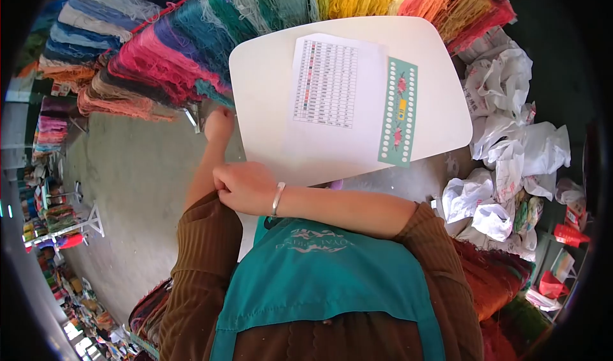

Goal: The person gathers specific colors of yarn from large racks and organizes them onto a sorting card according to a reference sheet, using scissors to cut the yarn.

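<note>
My right hand (248, 187), with a silver bracelet on its wrist, reaches across my body and is closed on the brown sleeve (214, 223) near my left elbow. My left hand (219, 123) is stretched forward beside the left edge of a white board (268, 99); its fingers look curled, and whether they hold anything is hidden. On the board lie a printed sheet with a table (324, 83) and a green card with white holes and pink flowers (398, 112).
Hanging yarn bundles in many colours (255, 9) run behind the board. White plastic bags (504, 118) are piled at the right. Orange-red yarn (488, 278) lies at the lower right. A white metal stand (96, 220) is on the left.
</note>
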### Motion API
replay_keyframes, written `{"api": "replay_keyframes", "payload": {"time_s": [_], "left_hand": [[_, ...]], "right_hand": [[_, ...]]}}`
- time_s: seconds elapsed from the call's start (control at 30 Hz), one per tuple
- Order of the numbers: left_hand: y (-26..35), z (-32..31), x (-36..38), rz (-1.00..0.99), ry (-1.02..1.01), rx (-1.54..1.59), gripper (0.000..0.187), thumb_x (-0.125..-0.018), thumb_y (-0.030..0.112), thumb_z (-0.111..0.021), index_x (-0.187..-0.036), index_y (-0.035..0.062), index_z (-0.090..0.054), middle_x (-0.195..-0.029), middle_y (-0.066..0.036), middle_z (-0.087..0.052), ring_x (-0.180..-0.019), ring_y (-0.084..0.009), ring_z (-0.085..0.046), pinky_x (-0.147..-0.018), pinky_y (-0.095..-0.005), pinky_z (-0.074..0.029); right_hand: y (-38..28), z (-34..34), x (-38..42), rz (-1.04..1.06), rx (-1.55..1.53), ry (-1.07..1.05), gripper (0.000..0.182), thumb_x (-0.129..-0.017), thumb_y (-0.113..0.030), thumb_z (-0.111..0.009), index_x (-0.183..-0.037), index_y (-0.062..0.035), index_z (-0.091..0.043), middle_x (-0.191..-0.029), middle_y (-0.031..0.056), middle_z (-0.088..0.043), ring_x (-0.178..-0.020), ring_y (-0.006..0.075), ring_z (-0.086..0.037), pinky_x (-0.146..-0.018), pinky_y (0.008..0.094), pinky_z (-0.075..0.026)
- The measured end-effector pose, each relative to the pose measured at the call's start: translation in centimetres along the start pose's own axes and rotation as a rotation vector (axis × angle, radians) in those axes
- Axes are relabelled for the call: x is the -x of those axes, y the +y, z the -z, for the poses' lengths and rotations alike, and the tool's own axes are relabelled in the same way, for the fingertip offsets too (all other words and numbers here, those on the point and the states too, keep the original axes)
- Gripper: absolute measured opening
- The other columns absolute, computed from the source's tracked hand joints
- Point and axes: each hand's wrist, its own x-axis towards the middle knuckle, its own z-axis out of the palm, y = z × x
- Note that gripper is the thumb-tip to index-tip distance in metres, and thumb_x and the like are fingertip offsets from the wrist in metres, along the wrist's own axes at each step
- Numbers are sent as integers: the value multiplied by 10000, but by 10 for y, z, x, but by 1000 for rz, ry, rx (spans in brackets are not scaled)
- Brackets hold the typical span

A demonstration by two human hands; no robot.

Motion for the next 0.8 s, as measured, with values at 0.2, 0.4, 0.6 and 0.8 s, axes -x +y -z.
{"api": "replay_keyframes", "payload": {"time_s": [0.2, 0.4, 0.6, 0.8], "left_hand": [[-8, -5, 14, -298, -238, -352, 256, -915, 279, -539, -980, 96, -706, -955, -179, -722, -882, -397, -698, -741, -536, -560], [-12, -10, 16, -463, -353, -553, 249, -920, 282, -550, -957, 101, -717, -961, -155, -730, -876, -371, -710, -730, -516, -564], [7, 4, 28, -408, -386, -626, 248, -926, 283, -561, -912, 106, -734, -977, -134, -738, -878, -340, -724, -717, -488, -568], [29, 37, 24, 423, -70, 619, 202, -924, 247, -576, -1051, 140, -691, -1006, -43, -706, -944, -208, -681, -748, -374, -536]], "right_hand": [[-14, 2, -5, 42, 34, 80, 35, -822, -112, -574, -810, -89, -550, -750, 103, -626, -732, 345, -613, -621, 486, -452], [-11, -5, -22, 83, 129, 72, 41, -792, -121, -591, -822, -93, -589, -768, 104, -643, -757, 357, -632, -645, 498, -473], [48, 0, -21, 0, 355, 80, 104, -799, -125, -572, -871, -64, -615, -825, 155, -663, -794, 378, -659, -694, 504, -514], [37, 5, -16, 23, 420, 104, 85, -804, -115, -573, -874, -73, -593, -817, 136, -662, -735, 360, -653, -657, 486, -510]]}}
